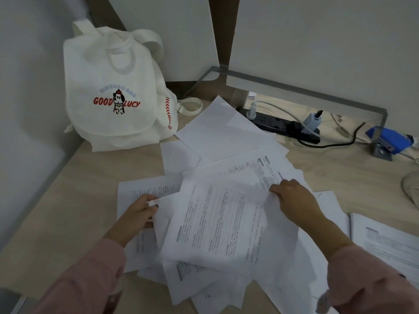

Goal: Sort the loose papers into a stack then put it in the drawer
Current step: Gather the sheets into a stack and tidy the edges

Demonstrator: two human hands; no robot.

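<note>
Several loose white papers [226, 137] lie scattered and overlapping across the wooden desk [74, 200], some printed, some blank. A printed sheet [217, 225] is lifted and blurred at the centre of the pile. My left hand [138, 214] pinches its left edge. My right hand [292, 200] grips the sheet's upper right edge. More printed pages [385, 241] lie at the right edge. No drawer is in view.
A white backpack [113, 94] with red lettering stands at the back left against the wall. A black power strip [283, 125] with plugs and cables lies at the back right, next to a blue device [390, 141]. A grey metal frame [306, 89] runs along the back.
</note>
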